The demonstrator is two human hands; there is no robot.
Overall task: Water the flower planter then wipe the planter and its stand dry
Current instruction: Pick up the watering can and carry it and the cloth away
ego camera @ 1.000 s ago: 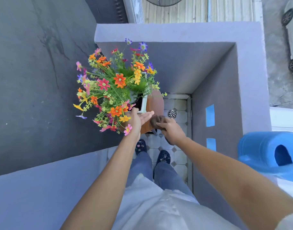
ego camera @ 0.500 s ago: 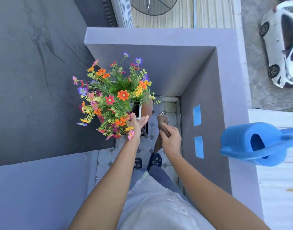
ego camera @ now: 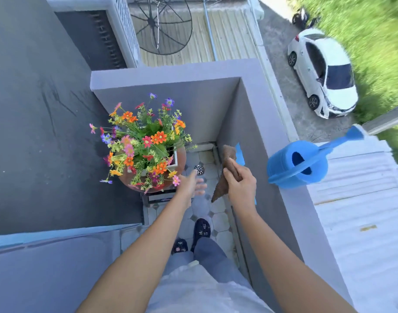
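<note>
A white planter full of mixed orange, pink and purple flowers sits on a round reddish-brown stand top in a narrow balcony corner. My left hand is open just right of the stand's near edge, fingers spread and blurred, holding nothing. My right hand is shut on a brown cloth, raised off the stand and close to the right wall. A blue watering can rests on top of the right parapet wall.
Grey walls close in the left, far and right sides. The tiled floor has a metal drain beside the stand. My feet stand on the tiles. Below the parapet are a roof and a white car.
My right hand has lifted the cloth up and to the right, away from the stand. My left hand has come off the planter's edge. The view has tilted up.
</note>
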